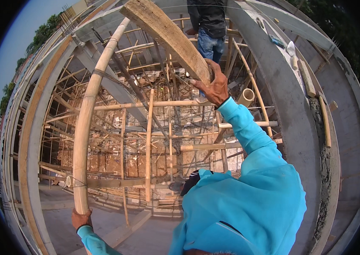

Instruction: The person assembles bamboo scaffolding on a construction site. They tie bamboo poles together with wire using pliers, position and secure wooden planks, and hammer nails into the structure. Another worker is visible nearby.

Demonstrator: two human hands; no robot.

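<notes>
With my right hand [215, 83] I grip the near end of a thick wooden beam [169, 38], thumb on one side and fingers on the other. The beam slants up toward the far left, its far end reaching the top of the view. My left hand [81, 219] is wrapped round a stout bamboo pole [87, 114] near its lower end. Dark ties bind that pole to other bamboo pieces. Blue sleeves cover both my arms.
Bamboo scaffolding [149, 144] fills the drop below, over rubble-strewn ground. Another person [209, 29] in jeans stands ahead. On the concrete wall [273, 76] at right lie a trowel [291, 51], a blue-handled tool [277, 41] and wood pieces [306, 78]. A concrete beam edged with wood [29, 127] runs along the left.
</notes>
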